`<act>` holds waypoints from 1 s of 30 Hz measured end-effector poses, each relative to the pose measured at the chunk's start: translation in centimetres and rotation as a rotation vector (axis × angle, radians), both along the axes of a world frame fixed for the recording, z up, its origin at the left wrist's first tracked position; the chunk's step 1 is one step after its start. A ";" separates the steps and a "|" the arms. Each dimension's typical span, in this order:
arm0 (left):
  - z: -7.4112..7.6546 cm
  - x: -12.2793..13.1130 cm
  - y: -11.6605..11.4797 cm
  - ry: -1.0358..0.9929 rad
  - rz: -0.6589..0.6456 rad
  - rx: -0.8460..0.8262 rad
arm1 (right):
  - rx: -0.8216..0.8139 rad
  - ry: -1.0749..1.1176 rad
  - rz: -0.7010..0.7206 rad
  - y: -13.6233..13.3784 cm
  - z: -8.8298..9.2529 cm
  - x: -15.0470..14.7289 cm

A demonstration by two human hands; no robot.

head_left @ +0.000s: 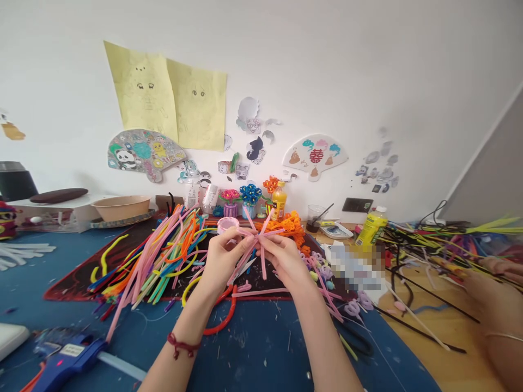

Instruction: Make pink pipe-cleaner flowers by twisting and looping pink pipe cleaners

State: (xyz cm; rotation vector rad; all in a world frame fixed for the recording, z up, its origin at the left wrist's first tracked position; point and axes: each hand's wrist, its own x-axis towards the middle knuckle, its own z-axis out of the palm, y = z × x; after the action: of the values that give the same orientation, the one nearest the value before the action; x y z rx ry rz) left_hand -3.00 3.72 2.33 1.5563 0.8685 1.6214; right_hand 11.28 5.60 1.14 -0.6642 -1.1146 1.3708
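Observation:
Pink pipe cleaners point(263, 265), crossed at one middle point so that several arms fan out like a star, are held up over the dark mat. My left hand point(229, 251) pinches them near the crossing with thumb and forefinger. On the other side, my right hand point(286, 256) grips the same crossing, its fingertips closed. Just behind my left hand stands a small pink-rimmed round container point(227, 223). Loose pink pipe cleaners point(143, 261) lie in a colourful bundle to the left. Under my wrists is a red curved pipe cleaner point(223, 325). The exact twist at the crossing is hidden by my fingers.
A blue hot glue gun point(73, 362) lies front left. Pipe-cleaner flowers point(250, 194), a yellow bottle point(279, 201) and orange pieces point(288, 226) stand behind. At right are a yellow-green bottle point(371, 227), black stems point(429, 294) and another person's hand point(488, 294). A wall rises behind.

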 end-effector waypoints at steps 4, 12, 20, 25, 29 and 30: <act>0.3 0.0 -0.3 -0.112 -0.103 0.011 | 0.017 0.022 0.031 0.0 0.1 0.1; 0.4 -0.3 -0.3 0.011 -0.132 0.108 | 0.063 0.039 0.023 -0.4 0.3 -0.1; 0.6 -0.6 -0.3 0.126 -0.053 0.124 | 0.146 -0.051 -0.028 -0.4 0.2 0.0; 0.7 -0.4 -0.5 0.115 -0.063 0.088 | 0.139 -0.079 -0.030 -0.3 0.1 -0.1; 0.6 -0.5 -0.4 0.127 -0.061 0.040 | 0.116 -0.061 -0.031 -0.4 0.1 -0.2; 0.6 -0.5 -0.3 0.123 -0.051 0.030 | 0.109 -0.059 -0.026 -0.4 0.1 -0.1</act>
State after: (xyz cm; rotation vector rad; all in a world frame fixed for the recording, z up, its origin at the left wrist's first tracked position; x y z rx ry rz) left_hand -3.46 3.41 2.89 1.7004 0.8654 1.5217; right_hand 11.13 5.18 1.24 -0.6415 -1.2151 1.2653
